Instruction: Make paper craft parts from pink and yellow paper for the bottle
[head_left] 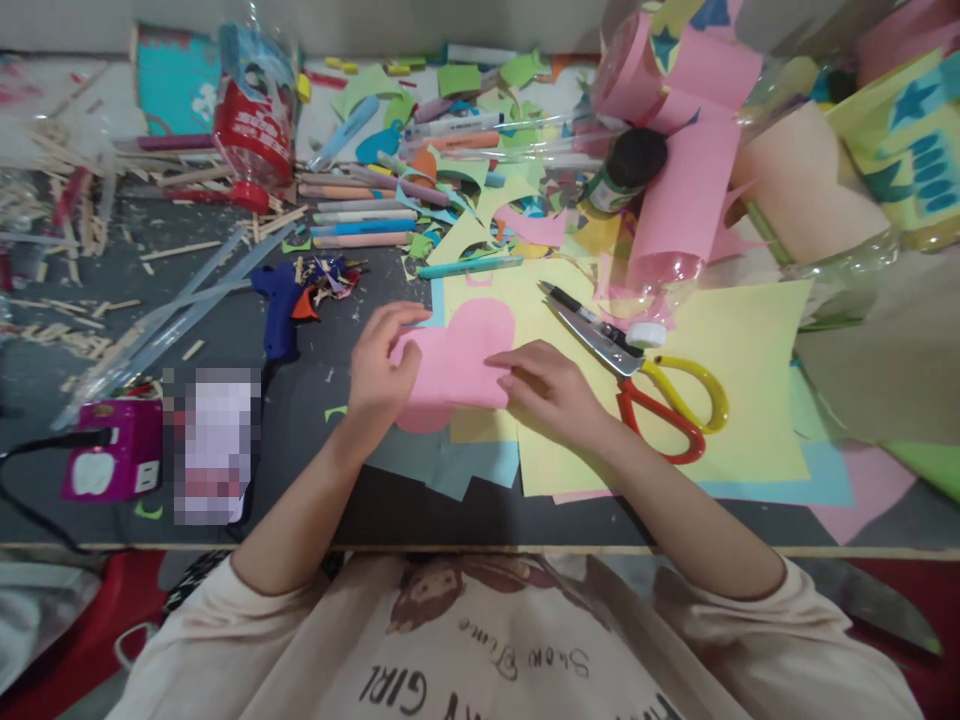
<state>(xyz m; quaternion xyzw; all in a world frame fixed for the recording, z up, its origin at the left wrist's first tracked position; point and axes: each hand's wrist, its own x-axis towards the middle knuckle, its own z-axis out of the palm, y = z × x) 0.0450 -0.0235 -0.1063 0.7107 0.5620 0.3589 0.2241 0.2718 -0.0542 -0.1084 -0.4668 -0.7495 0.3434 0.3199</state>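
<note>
The scissors (632, 362) lie on a paper sheet (757, 370) atop the tabletop (401, 525). Left of the scissors are the paper cutout (472, 355), then the glue gun (279, 315); just behind them, a pen (577, 306); behind and left, markers (365, 227); farther behind, a bottle (686, 195).

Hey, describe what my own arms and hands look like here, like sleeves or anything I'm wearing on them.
Your left hand and right hand are ungloved, with no ring, watch or bracelet visible. Both forearms are bare below loose, pale, short sleeves. The sleeves look plain; the matching shirt has dark lettering and a brownish printed figure across its front.
</note>
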